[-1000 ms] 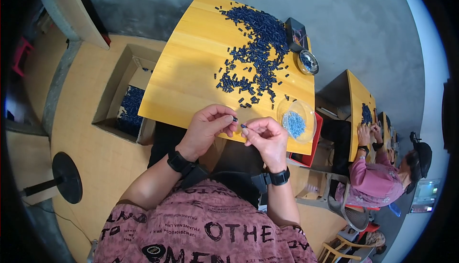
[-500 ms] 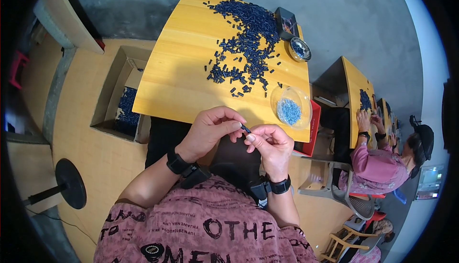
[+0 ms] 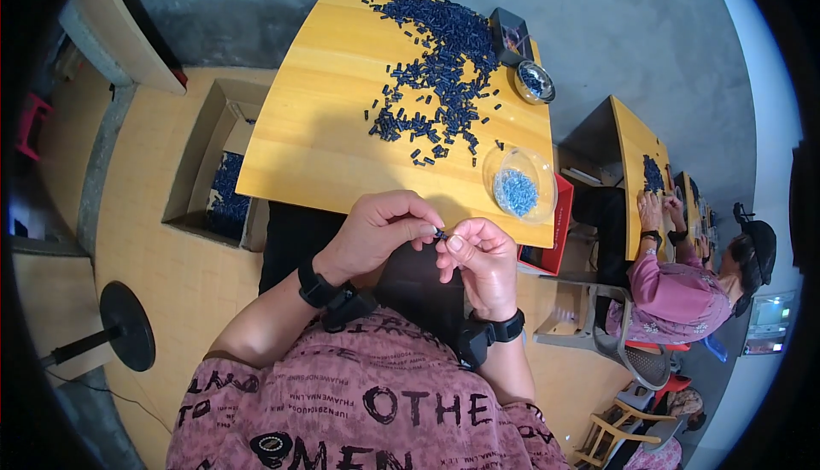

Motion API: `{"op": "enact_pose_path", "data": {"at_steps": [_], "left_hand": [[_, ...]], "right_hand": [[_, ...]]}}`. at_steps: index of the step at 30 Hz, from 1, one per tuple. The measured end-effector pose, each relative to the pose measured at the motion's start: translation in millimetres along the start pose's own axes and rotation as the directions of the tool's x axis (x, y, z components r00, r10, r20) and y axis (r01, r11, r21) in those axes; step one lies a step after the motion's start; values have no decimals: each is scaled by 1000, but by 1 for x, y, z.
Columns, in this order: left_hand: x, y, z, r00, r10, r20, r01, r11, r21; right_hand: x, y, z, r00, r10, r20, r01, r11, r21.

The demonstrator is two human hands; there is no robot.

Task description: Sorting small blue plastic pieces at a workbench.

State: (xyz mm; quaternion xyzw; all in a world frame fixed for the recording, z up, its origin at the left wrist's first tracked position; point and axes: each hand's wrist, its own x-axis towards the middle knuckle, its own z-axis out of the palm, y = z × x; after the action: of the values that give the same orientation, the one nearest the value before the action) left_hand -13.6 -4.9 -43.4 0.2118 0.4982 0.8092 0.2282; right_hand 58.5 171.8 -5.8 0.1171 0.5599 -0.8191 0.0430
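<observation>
My left hand (image 3: 376, 237) pinches a small dark cylindrical part (image 3: 441, 234) between thumb and forefinger, just off the near edge of the yellow table (image 3: 320, 102). From the other side my right hand (image 3: 483, 267) closes thumb and forefinger on its right end. The fingers cover most of the part, so its detail is hidden. On the table beyond, many similar dark parts (image 3: 448, 30) lie in a loose spread. A clear bowl (image 3: 553, 181) with small light-blue pieces (image 3: 516, 193) stands near the right corner.
At the table's far right are a black tray (image 3: 510, 26) and a metal bowl (image 3: 547, 94). A cardboard box (image 3: 190, 171) with dark parts stands left on the floor, a red box (image 3: 561, 214) at right. Another person (image 3: 683, 290) sits at a table further right.
My right hand has shifted slightly left and its fingers have moved around the end of the small part. The part shows less between my fingertips.
</observation>
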Motion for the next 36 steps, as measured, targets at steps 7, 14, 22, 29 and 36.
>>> {"op": "enact_pose_path", "data": {"at_steps": [7, 14, 22, 29, 36], "left_hand": [[0, -1, -5, 999, 27, 23, -27, 999, 26], [-3, -10, -2, 998, 35, -43, -36, 999, -40], [4, -3, -6, 986, 160, 45, -166, 956, 240], [-2, -17, 1, 983, -90, -163, 60, 982, -177], [-1, -10, 3, 974, -81, -211, 61, 993, -103]], "right_hand": [[-1, 14, 2, 999, 22, 40, -27, 991, 129], [-1, 33, 8, 998, -66, -2, 65, 971, 228], [4, 42, 8, 994, -95, -44, 102, 975, 198], [14, 40, 14, 959, -252, -132, 231, 961, -150], [24, 51, 8, 912, -386, -139, 343, 903, -260]]}}
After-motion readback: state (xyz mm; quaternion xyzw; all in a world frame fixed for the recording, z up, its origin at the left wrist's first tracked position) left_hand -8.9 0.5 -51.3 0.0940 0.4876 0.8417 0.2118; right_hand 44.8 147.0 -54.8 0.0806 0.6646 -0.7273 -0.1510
